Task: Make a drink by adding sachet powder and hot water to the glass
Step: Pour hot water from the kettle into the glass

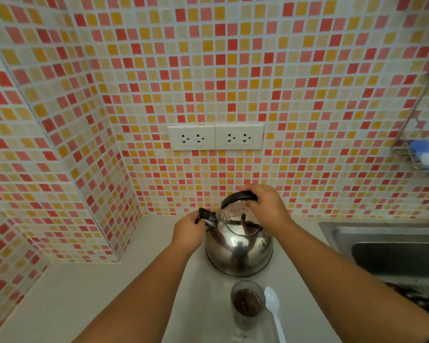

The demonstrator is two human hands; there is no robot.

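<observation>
Pale countertop (89,293), tiled wall behind. On it: steel kettle (238,251) toward the back; glass (247,306) with dark powder nearer; white plastic spoon (274,310) lying just right of glass. Sink (394,248) set in at right.

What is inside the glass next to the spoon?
The glass holds dark brown powder at the bottom, seen through its open top. No water shows in it. What is inside the kettle is hidden by its metal body.

We note mosaic-tiled wall (233,70), twin sockets (215,137), pale countertop (84,293), steel sink (394,248), wire rack (419,134) at right.
</observation>
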